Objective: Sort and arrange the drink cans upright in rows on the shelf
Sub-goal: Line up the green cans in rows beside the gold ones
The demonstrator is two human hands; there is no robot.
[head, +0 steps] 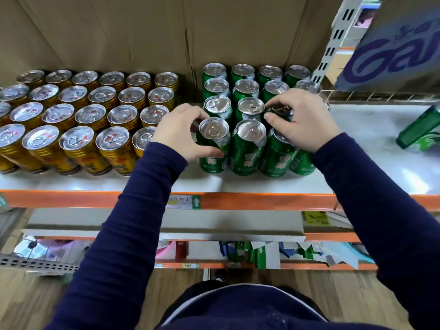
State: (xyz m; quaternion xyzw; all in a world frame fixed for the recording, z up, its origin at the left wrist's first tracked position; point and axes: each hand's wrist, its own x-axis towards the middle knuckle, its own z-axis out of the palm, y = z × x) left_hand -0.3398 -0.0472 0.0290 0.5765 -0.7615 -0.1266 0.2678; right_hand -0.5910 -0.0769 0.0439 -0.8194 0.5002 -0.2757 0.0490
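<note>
Green cans stand upright in rows at the middle of the white shelf (262, 184). My left hand (181, 129) grips the front-left green can (213, 148), thumb on its side and fingers curled behind its top. My right hand (301, 120) covers the right side of the green block, its fingers curled over the top of a green can (279, 110) in the second row and its palm above the front-right cans. Gold cans (81, 148) fill upright rows on the left. One more green can (420, 131) lies on its side at the far right.
A cardboard wall (166, 32) backs the shelf. A slotted white upright (333, 41) and a wire divider (381, 95) stand at the right, with a purple-lettered box (400, 51) above. The shelf's orange front edge (262, 202) carries a price tag; lower shelves hold packets.
</note>
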